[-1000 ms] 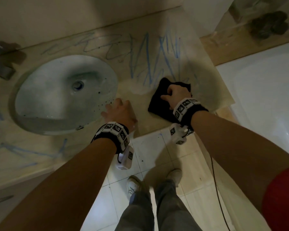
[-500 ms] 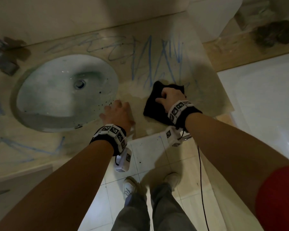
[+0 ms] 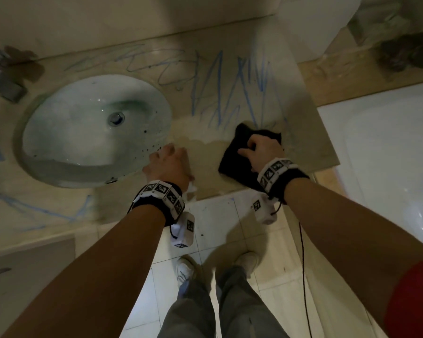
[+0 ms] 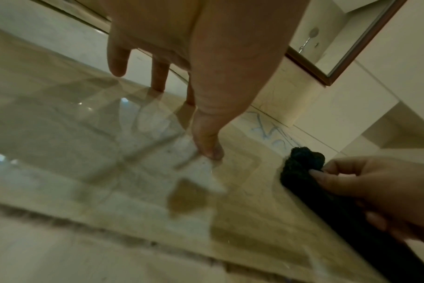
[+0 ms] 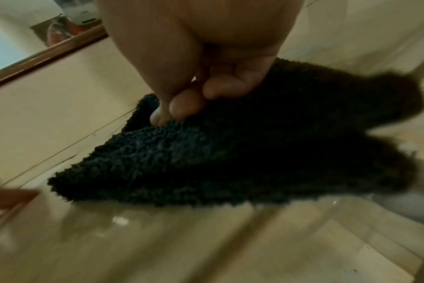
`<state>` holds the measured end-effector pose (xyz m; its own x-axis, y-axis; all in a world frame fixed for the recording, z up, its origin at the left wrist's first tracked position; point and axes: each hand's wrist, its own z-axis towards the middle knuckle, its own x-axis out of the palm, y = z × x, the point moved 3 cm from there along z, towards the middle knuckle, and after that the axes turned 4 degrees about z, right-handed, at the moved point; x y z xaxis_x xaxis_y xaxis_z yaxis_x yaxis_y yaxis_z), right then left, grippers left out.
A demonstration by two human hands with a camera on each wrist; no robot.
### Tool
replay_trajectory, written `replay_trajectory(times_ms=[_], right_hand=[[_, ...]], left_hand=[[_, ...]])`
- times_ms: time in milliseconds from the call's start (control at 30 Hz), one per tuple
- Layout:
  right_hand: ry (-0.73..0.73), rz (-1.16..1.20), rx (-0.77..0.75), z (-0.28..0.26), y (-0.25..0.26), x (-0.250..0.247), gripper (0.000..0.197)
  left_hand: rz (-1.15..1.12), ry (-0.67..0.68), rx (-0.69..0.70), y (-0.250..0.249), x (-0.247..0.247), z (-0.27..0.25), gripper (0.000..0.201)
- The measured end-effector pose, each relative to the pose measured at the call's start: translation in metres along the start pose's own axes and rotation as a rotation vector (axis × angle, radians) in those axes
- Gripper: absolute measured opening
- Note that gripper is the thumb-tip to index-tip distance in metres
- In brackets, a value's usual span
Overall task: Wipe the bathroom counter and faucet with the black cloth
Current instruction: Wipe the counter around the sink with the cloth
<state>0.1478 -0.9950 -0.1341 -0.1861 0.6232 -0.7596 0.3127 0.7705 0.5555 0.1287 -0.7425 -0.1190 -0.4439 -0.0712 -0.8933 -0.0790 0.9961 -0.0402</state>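
Head view: right hand (image 3: 261, 148) clutches the black cloth (image 3: 235, 164) on the table (image 3: 205, 186); blue scribbles (image 3: 220, 93) lie beyond it. Left-wrist view: left hand (image 4: 182, 57), fingers straight, props nearby. Right-wrist view: fingertips (image 5: 182, 107) bunch cloth.

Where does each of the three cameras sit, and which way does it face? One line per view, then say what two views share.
Head: looks down past both forearms at the counter, sink, legs and shoes.
Left wrist: looks along the left hand, fingertips on the counter; the right hand shows too.
Right wrist: looks along the right hand, gripping the black cloth.
Shared: both wrist views show the black cloth on the counter.
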Motion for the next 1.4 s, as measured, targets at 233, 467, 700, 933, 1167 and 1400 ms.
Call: replay_trajectory(times_ms=[233, 467, 700, 933, 1167, 1400], right_hand=[[0.007, 0.003, 0.001, 0.018, 0.000, -0.020, 0.028], [0.079, -0.051, 0.012, -0.044, -0.040, -0.017, 0.031], [0.133, 0.030, 0.029, -0.043, -0.050, -0.022, 0.027], [0.125, -0.004, 0.000, -0.025, -0.047, -0.033, 0.028], [0.075, -0.002, -0.032, 0.036, -0.033, -0.057, 0.027], [0.082, -0.028, -0.036, 0.031, -0.027, -0.055, 0.027]], left_hand=[[0.016, 0.026, -0.037, -0.007, -0.003, -0.005, 0.073], [-0.012, 0.059, -0.079, -0.054, -0.011, -0.006, 0.061], [0.048, 0.021, -0.037, -0.083, -0.003, -0.014, 0.068], [0.032, 0.033, -0.062, -0.087, -0.004, -0.010, 0.072], [0.070, 0.030, -0.068, -0.086, 0.000, -0.005, 0.079], [0.073, 0.023, -0.070, -0.085, 0.001, -0.006, 0.081]])
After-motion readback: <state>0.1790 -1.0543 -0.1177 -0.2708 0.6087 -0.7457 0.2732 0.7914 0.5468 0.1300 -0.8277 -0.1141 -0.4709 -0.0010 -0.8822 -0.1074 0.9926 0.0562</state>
